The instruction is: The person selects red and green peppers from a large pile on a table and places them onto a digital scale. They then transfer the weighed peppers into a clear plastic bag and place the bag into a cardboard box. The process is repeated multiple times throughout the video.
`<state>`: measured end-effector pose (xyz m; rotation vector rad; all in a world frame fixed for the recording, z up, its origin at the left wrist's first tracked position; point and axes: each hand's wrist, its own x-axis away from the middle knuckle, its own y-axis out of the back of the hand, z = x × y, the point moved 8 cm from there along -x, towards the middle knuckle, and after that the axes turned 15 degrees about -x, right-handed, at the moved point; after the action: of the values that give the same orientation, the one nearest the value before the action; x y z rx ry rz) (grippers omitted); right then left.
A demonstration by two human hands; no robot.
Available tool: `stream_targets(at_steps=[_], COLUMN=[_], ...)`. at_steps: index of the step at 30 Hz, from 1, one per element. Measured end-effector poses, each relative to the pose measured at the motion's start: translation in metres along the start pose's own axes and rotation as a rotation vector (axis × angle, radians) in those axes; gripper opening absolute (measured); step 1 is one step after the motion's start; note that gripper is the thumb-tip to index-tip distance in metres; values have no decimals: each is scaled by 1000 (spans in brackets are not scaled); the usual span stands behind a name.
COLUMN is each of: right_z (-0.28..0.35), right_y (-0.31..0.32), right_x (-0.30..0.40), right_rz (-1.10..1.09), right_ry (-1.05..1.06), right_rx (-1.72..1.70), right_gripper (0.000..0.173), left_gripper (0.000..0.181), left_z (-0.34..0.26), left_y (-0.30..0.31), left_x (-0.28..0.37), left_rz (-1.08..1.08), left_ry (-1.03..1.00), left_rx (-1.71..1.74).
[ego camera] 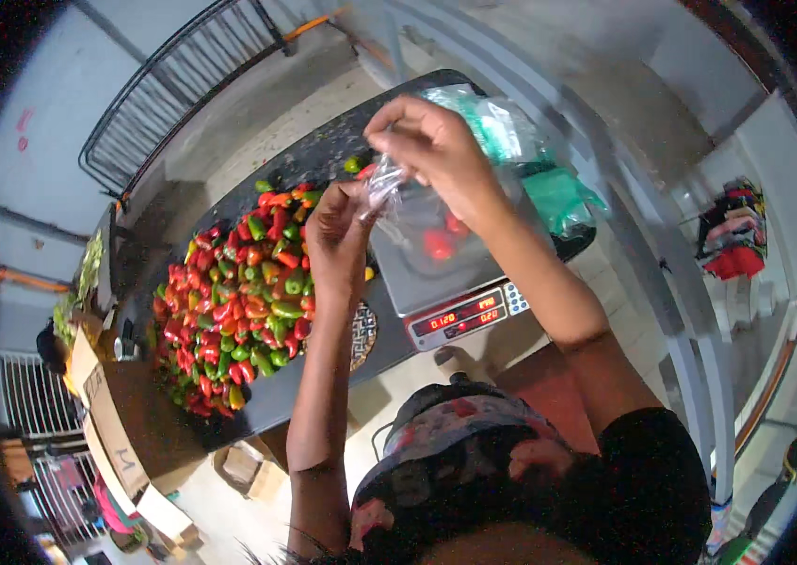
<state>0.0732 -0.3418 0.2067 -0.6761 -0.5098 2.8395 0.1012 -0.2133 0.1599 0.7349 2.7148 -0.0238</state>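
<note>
My left hand (pixel 339 229) pinches the gathered neck of a clear plastic bag (pixel 385 185). Just above it, the curled fingers of my right hand (pixel 435 145) close on the bag's upper end. Red peppers (pixel 438 244) show blurred through the plastic, over the metal plate of a digital scale (pixel 398 279); whether the bag rests on the plate cannot be told. Lit red digits show on the scale's display (pixel 462 316). Left of my left hand, a large heap of small red, green and orange peppers (pixel 250 282) covers the dark table (pixel 275 402).
Clear and green plastic bags (pixel 561 201) lie at the table's right end. A round woven mat (pixel 364 335) sits between heap and scale. An open cardboard box (pixel 116 424) stands at left, a metal railing (pixel 186 92) beyond the table, and grey metal posts (pixel 681 339) at right.
</note>
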Motion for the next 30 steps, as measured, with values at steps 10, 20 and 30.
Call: stream_targets(at_steps=[10,20,30], right_z=[-42,-117,-152], right_y=[-81,-185,-189], right_x=[18,139,242], right_rz=[-1,236,59], right_ry=[-247,-177,-369], right_rx=[-372,-15,-107], right_gripper=[25,26,11], left_gripper=[28,33,20], left_z=[-40,-19,-8], left_y=[106,188,191], left_x=[81,202,288], left_rz=[-265,-351,-428], left_ry=[161,163,156], left_rx=[-184,-635,-406])
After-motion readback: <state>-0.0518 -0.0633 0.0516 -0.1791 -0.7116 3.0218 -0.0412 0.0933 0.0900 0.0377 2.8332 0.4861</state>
